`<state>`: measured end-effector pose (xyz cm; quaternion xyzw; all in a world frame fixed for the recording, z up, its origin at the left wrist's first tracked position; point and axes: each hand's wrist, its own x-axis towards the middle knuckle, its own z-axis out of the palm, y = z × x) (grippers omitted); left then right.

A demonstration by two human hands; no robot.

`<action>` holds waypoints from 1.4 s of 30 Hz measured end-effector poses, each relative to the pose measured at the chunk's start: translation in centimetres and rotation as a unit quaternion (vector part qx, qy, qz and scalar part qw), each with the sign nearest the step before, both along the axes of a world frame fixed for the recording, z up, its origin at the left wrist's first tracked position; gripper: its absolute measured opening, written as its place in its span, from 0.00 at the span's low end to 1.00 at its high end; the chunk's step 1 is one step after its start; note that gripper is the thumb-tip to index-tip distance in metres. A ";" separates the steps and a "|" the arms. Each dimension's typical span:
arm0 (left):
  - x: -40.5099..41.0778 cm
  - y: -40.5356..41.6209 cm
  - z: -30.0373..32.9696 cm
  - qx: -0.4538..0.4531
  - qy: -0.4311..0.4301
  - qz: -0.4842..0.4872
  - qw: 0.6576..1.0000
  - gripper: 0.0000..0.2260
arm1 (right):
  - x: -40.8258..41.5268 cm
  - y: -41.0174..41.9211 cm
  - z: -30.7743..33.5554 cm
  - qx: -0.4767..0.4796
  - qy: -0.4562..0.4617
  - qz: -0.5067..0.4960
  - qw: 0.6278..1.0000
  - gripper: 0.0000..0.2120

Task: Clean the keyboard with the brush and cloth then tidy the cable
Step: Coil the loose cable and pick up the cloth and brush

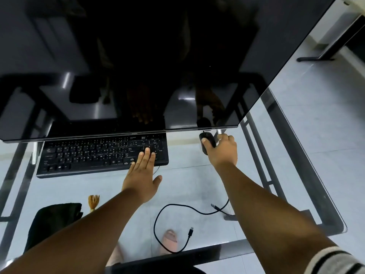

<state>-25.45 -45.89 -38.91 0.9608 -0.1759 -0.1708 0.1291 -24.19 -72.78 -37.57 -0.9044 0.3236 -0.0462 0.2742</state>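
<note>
On glass desk (197, 184) | left hand (141, 180) flat on keyboard (88, 155) | right hand (223, 151) gripping rounded mouse (206, 140)

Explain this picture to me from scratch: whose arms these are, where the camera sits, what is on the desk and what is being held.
There is no machine here. A person wears a camera on the head, so this one view looks forward and down along their own two bare arms. The surface is a glass desk; the floor and a foot show through it. A big dark monitor fills the top. Below it lies a black keyboard. The left hand rests flat, fingers straight, on the keyboard's right end. The right hand has its grip on a black mouse. Near the front edge lie a loose black cable, a black cloth and a small tan brush, none of them touched.
</note>
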 end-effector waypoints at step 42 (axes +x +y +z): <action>-1.3 2.4 7.7 -0.336 0.287 0.103 0.891 0.02 | -6.6 5.7 4.1 0.257 0.144 0.341 0.893 0.06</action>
